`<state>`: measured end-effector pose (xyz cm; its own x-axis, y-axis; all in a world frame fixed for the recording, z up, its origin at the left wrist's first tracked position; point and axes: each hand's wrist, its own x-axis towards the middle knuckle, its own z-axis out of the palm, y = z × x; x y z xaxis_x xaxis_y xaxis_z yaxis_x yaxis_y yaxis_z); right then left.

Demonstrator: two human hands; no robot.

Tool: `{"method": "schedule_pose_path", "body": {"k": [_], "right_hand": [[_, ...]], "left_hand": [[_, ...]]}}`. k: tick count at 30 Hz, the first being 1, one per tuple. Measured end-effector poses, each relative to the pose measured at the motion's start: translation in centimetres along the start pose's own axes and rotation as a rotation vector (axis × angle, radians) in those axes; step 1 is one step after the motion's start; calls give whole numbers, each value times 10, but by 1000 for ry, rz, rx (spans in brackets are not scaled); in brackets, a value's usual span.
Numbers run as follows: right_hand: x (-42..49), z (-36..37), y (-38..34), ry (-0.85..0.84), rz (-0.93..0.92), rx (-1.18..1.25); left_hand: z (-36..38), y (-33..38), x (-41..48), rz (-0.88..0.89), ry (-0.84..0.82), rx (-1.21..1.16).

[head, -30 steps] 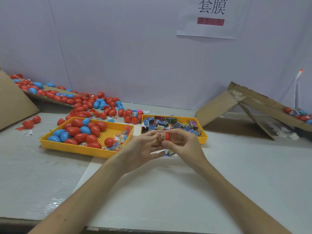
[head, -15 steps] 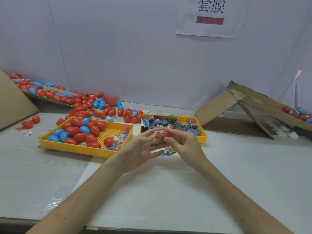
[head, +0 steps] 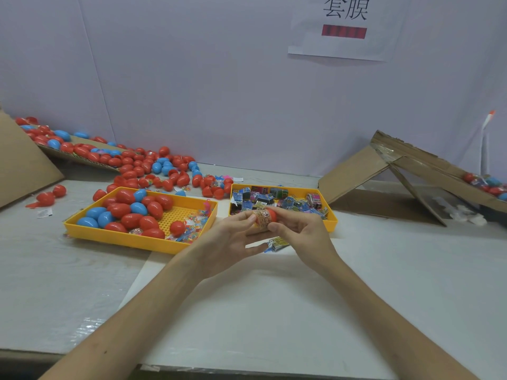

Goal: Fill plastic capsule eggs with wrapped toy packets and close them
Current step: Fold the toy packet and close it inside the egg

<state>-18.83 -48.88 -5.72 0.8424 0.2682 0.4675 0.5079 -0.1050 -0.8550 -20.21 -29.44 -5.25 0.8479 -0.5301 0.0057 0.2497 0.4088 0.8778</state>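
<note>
White bench (head: 274, 311) under a pale partition wall. Dead centre, raised off the bench: one red egg (head: 267, 216), pinched end to end between left hand (head: 233, 239) and right hand (head: 301, 234), both grips clenched on it, probably to press it closed over the printed packet (head: 260, 218) showing at its nine o'clock end. Egg tray (head: 137, 237) parked at ten o'clock of the hands, packet tray (head: 330, 220) at one o'clock, both within easy reach. Spare packet (head: 277, 244) at six o'clock of the egg, likely staged for later.

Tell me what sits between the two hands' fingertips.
In the head view, a red capsule egg with a printed wrapped packet at one end, pinched between the left hand and the right hand.
</note>
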Motion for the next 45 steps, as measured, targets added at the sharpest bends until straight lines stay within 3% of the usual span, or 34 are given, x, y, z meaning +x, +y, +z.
{"method": "schedule_pose_path", "body": {"k": [45], "right_hand": [[2, -5, 0, -15, 200, 302]], "left_hand": [[0, -5, 3, 107, -13, 86]]}}
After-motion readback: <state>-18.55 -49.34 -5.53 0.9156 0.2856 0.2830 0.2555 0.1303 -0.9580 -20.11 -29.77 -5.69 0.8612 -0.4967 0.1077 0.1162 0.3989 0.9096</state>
